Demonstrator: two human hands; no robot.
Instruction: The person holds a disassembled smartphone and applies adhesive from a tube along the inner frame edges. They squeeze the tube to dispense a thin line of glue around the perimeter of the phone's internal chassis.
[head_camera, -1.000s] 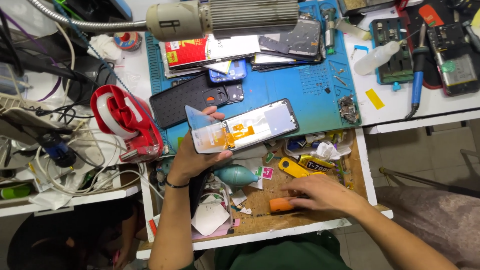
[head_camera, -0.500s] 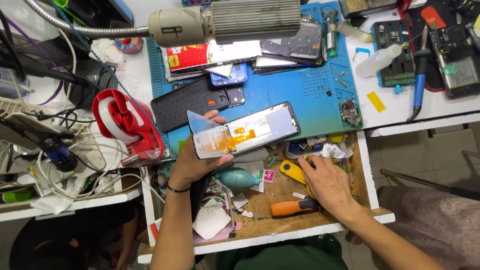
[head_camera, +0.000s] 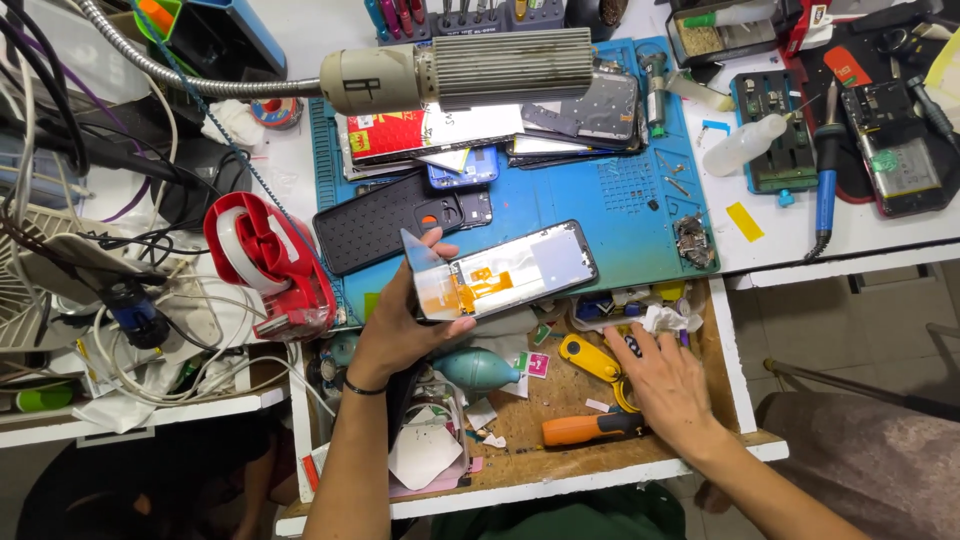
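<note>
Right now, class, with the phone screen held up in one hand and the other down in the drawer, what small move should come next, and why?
Probably the right hand should close on the yellow tool at its fingertips. The left hand holds the phone screen panel with its orange flex cable showing, and the right lies flat and empty among the drawer's tools.

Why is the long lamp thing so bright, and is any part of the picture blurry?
Head view: the gooseneck lamp glows along its underside, washing out the papers beneath; the phone screen panel in the left hand looks sharp; the right hand is slightly soft; the corners fall darker.
</note>
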